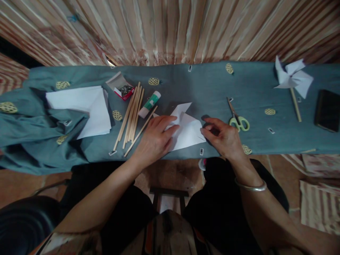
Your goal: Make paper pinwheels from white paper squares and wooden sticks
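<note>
A folded sheet of white paper (187, 132) is lying on the teal cloth-covered table (186, 85), close to the table's near edge, with one pointed flap sticking up and away from the person. The left hand (155, 138) is pressing flat on the paper's left part, fingers spread over the fold, not clenched. The right hand (223, 136) is pinching the paper's right corner between thumb and fingertips; a silver bangle (251, 186) is sitting on that wrist.

Just right of the paper, beyond the right hand, a pair of scissors with pale green handles (237, 118) is lying with blades pointing away from the person. Left of the paper, a bundle of thin wooden sticks (131, 115) is fanning out slantwise, one stick nearly touching the left hand. A white glue stick with a green label (149, 103) is lying between the sticks and the paper's far flap. Farther left of the paper, a small open box of metal pins (120, 86) is sitting beside a stack of white paper sheets (85, 108).

Well right of the paper, a finished white paper pinwheel on a wooden stick (292, 79) is resting near the table's far edge, and a dark phone (328, 109) is lying beyond it. The cloth beyond the paper, toward the far edge, is showing a broad bare stretch.
</note>
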Demonstrator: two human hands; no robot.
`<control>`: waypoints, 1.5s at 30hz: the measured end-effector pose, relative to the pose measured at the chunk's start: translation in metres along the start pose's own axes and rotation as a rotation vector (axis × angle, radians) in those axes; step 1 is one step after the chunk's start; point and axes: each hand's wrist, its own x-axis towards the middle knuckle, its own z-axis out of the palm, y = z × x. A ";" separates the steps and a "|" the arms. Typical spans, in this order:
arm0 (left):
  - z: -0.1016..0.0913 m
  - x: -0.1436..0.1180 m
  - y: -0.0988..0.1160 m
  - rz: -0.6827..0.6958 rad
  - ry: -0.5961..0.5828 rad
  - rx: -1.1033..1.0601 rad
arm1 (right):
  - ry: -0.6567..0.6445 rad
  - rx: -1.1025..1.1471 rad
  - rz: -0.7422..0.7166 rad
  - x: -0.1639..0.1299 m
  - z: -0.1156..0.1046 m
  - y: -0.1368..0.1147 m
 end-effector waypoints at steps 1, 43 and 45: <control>0.002 0.000 0.005 0.015 -0.003 -0.010 | 0.012 0.006 0.011 -0.001 0.000 0.001; 0.036 0.011 0.030 -0.009 -0.122 -0.157 | 0.044 0.096 -0.291 -0.027 -0.004 -0.004; 0.036 0.009 0.031 -0.024 -0.110 -0.181 | 0.091 0.085 -0.281 -0.023 0.001 -0.004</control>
